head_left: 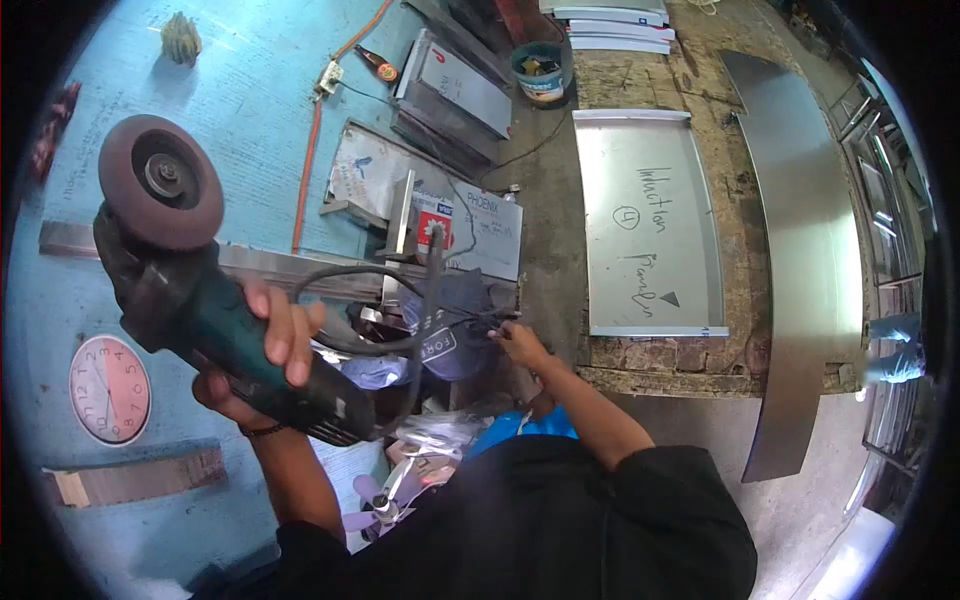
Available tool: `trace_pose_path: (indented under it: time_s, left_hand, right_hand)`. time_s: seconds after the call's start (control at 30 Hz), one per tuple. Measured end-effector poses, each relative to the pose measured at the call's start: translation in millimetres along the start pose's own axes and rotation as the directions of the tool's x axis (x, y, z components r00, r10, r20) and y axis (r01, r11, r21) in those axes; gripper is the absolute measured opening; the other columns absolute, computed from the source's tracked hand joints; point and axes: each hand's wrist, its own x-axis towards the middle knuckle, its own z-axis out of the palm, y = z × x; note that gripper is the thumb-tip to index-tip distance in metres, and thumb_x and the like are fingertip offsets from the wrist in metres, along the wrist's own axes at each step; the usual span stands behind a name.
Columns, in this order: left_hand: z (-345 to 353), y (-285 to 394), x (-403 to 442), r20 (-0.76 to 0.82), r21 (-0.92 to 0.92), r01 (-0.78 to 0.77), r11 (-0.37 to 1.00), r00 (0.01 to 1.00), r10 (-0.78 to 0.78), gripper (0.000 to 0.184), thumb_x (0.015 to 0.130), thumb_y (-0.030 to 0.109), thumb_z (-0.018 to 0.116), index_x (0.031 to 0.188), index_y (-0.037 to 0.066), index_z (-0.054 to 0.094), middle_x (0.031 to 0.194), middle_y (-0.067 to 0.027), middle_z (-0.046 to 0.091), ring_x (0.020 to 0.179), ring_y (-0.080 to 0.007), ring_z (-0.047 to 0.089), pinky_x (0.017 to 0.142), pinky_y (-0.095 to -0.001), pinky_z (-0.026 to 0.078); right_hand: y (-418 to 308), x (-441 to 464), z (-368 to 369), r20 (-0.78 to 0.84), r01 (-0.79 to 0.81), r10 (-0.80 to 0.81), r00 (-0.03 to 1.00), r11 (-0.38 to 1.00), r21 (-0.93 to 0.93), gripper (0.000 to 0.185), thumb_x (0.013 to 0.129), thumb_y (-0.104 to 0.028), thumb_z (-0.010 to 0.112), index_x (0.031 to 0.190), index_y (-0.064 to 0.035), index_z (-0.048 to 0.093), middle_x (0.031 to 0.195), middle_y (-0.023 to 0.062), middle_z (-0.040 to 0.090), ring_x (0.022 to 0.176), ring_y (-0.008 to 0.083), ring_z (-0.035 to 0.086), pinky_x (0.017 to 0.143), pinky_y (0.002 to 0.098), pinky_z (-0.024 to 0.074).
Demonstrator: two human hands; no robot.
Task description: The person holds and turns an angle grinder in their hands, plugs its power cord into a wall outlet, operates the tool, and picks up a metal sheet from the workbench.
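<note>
Abrasive wheel point(198, 190): shown closest to view, mounted at the head of the tool; its reddish-brown rim was judged stiff and gritty, and was best left untouched.

Angle grinder point(215, 330): held raised over the blue surface point(245, 120), slanted, with the wheel end pointed away from the body. It was judged heavy, rigid and weighted toward the head, so that some pull on the wrist was to be expected.

Left hand point(285, 335): wrapped firmly round the casing behind the head, where the bulk was judged best balanced; the rear end was left uncovered. The hard casing was judged likely to slide only under a loose hold.

Power cord point(432, 300): looped between tool and body, partly blurred; judged light, flexible and easily snagged, and better taken along its length than tugged at the casing.

Right hand point(522, 345): held lower and well apart from the grinder, with the cord apparently pinched in its fingertips.

Blue fabric point(460, 305): bunched beneath the cord, marked with white lettering.

Wall clock point(108, 390): laid face up on the blue surface.

Metal panel point(650, 200): laid on the wooden bench point(690, 360), marked with handwriting.

Bucket point(542, 80): placed farther off, beside the bench.
</note>
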Motion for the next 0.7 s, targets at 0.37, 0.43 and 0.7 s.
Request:
trace_pose_path:
  time_s: [0.37, 0.43, 0.7]
  left_hand:
    - [0, 79, -14, -0.051, 0.047, -0.028, 0.999, 0.998, 0.031, 0.055, 0.085, 0.032, 0.070, 0.119, 0.000, 0.040, 0.088, -0.0052, 0.053, 0.076, -0.0152, 0.059, 0.082, -0.0343, 0.031]
    - [11, 90, -15, -0.028, 0.018, -0.067, 0.998, 0.997, 0.067, 0.055, 0.085, 0.031, 0.070, 0.119, 0.001, 0.040, 0.089, -0.0052, 0.053, 0.075, -0.0150, 0.059, 0.082, -0.0347, 0.031]
    - [53, 124, 12, 0.133, 0.070, -0.162, 0.984, 0.979, 0.152, 0.056, 0.086, 0.029, 0.070, 0.122, 0.001, 0.038, 0.096, -0.0025, 0.053, 0.083, -0.0107, 0.057, 0.087, -0.0331, 0.029]
  right_hand:
    - [-178, -6, -210, -0.214, 0.456, -0.775, 0.594, 0.544, -0.704, 0.020, 0.082, -0.013, 0.066, 0.101, -0.0093, 0.071, 0.094, 0.0160, 0.066, 0.092, 0.0330, 0.061, 0.082, 0.0425, 0.0482]
    - [-208, 6, -218, -0.385, 0.353, -0.748, 0.541, 0.617, -0.703, 0.022, 0.082, -0.013, 0.066, 0.103, -0.0121, 0.071, 0.096, 0.0170, 0.065, 0.096, 0.0341, 0.062, 0.084, 0.0437, 0.0480]
    - [-185, 105, -102, -0.297, 0.444, -0.349, 0.889, 0.815, 0.371, 0.046, 0.084, -0.014, 0.071, 0.118, -0.0073, 0.041, 0.090, 0.0163, 0.067, 0.080, 0.0290, 0.067, 0.078, 0.0410, 0.0521]
